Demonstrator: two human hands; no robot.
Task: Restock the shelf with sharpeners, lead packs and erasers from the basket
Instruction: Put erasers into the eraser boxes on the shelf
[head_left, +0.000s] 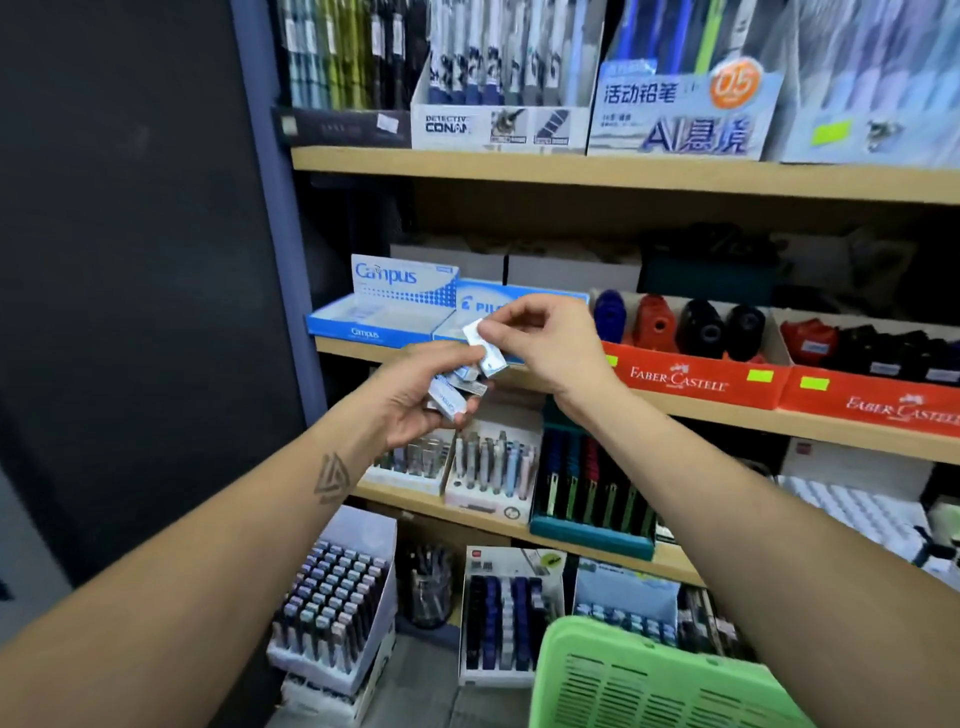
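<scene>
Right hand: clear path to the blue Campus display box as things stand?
Probably yes. The right hand hovers just in front of the blue Campus display box, nothing between them, but its fingers are pinching a small white eraser.

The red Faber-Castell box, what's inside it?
The red Faber-Castell box holds sharpeners: one blue, one red, two black, standing in a row. Its front wall covers their bottoms, and anything behind them is hidden.

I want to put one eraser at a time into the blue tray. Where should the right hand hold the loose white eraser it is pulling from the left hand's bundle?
Probably by its upper end, from above and the right, as the right hand pinches the eraser now. The eraser tilts, and its lower end sits against the bundle in the left hand, so only the top is free.
</scene>
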